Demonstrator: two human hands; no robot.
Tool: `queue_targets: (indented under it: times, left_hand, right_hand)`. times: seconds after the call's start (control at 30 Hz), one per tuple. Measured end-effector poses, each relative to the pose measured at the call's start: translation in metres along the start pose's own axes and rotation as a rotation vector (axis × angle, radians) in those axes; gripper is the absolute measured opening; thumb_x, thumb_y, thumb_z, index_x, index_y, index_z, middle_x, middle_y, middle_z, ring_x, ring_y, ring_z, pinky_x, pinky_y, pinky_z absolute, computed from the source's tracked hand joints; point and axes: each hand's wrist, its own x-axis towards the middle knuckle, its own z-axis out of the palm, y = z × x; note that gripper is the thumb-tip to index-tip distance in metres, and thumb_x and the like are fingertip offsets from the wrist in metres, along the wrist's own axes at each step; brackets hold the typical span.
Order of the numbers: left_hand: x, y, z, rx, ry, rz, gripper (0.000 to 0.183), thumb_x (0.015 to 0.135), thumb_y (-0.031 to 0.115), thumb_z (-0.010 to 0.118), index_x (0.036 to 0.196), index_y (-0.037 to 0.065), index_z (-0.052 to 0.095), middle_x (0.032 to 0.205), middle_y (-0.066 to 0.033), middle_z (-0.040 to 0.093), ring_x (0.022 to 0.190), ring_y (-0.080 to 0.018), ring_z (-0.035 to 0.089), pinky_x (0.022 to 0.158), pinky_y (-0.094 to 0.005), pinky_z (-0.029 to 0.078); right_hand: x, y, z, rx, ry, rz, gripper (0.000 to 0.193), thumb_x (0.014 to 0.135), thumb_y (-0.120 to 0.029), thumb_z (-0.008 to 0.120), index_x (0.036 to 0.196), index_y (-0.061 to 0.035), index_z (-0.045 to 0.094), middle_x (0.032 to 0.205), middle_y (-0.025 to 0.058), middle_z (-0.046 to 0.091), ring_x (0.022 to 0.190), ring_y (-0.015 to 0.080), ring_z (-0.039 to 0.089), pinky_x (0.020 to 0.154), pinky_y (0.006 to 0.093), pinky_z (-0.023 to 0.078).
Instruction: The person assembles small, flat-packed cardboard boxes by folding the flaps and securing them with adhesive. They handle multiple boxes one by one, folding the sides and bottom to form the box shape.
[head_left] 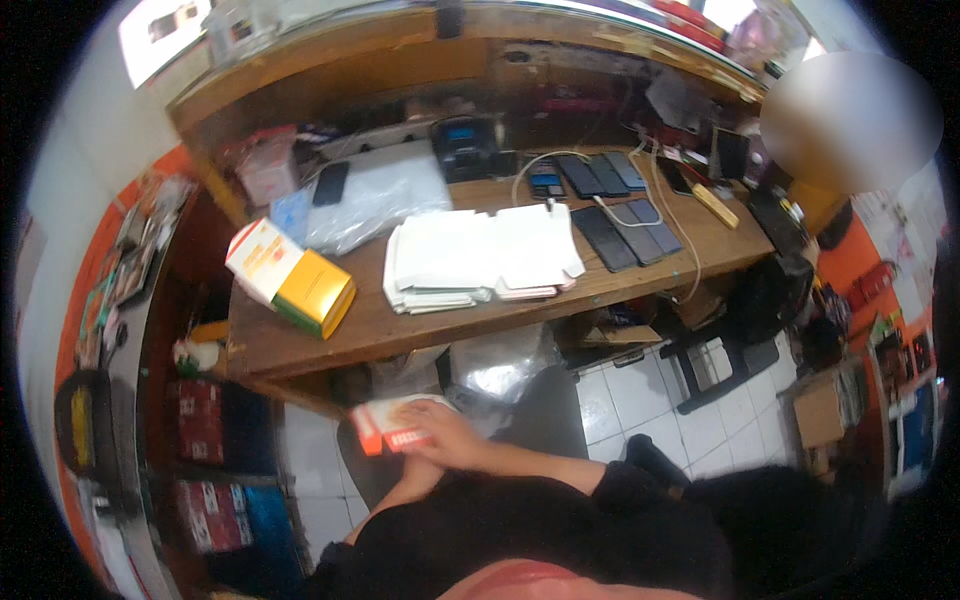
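Note:
Above my lap, in front of the wooden table, I hold a small white and orange-red carton (374,428). My right hand (447,434) lies across its top and right side, fingers curved onto it. Lower down, my left hand (424,466) grips it from underneath; its fingers are mostly hidden by the carton and my right hand. On the table ahead lies a stack of flattened white cartons (485,252). To its left are a white and orange box (264,256) and a yellow-gold box (318,290), touching each other near the table's left edge.
Several phones (625,235) with white cables rest on the right of the wooden table (400,342). A clear plastic bag (375,200) and a dark phone (331,184) lie at the back left. A black chair (720,360) stands at the right, near a person with a blurred head.

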Motion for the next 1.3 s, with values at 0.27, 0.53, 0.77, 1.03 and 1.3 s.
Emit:
queue_targets:
  times: [0.27,0.53,0.77,1.03,1.3]
  left_hand:
    - [0.007,0.025,-0.043,0.302,-0.207,-0.2,0.039,0.086,0.016,0.052,0.123,0.003,0.047,0.122,-0.0205,0.049,0.116,-0.0334,0.046,0.095,-0.0445,0.037]
    - [-0.001,0.033,-0.064,-0.533,0.062,-0.378,0.042,0.087,0.033,0.059,0.112,-0.001,0.053,0.103,-0.016,0.061,0.095,-0.0248,0.061,0.08,-0.033,0.049]
    - [-0.064,0.062,-0.15,-1.183,0.507,-0.581,0.041,0.087,0.039,0.061,0.103,0.001,0.059,0.093,-0.0116,0.063,0.087,-0.0194,0.063,0.078,-0.0321,0.052]
    - [-0.076,0.073,-0.165,-0.83,0.796,-0.528,0.026,0.086,0.022,0.059,0.094,-0.003,0.064,0.081,-0.0084,0.066,0.073,-0.0132,0.064,0.068,-0.0273,0.053]
    - [-0.076,0.073,-0.182,-0.21,0.732,-0.549,0.022,0.074,0.021,0.064,0.086,0.004,0.068,0.072,-0.0105,0.066,0.062,-0.0164,0.061,0.059,-0.031,0.048]
  right_hand:
    - [0.038,-0.017,0.0,-0.263,-0.249,-0.236,0.027,0.084,-0.033,0.057,0.106,-0.0195,0.063,0.097,0.0068,0.062,0.089,0.0279,0.06,0.074,0.0378,0.05]
    - [0.058,0.0,0.001,0.004,-0.249,-0.12,0.017,0.085,-0.013,0.058,0.1,-0.0067,0.066,0.09,0.0128,0.064,0.084,0.0287,0.06,0.074,0.0362,0.047]
    - [0.088,-0.039,0.033,0.102,-0.576,-0.259,0.006,0.081,-0.008,0.061,0.084,-0.0027,0.06,0.082,0.0106,0.06,0.075,0.0251,0.056,0.069,0.0334,0.044]
    - [0.11,-0.072,0.061,0.167,-0.635,-0.293,0.007,0.074,-0.002,0.062,0.077,-0.002,0.056,0.075,0.0065,0.054,0.071,0.0183,0.053,0.066,0.0292,0.043]
    - [0.119,-0.059,0.06,0.381,-0.697,0.038,0.01,0.081,-0.01,0.065,0.082,-0.0014,0.058,0.08,0.0015,0.054,0.078,0.0118,0.049,0.075,0.0254,0.039]
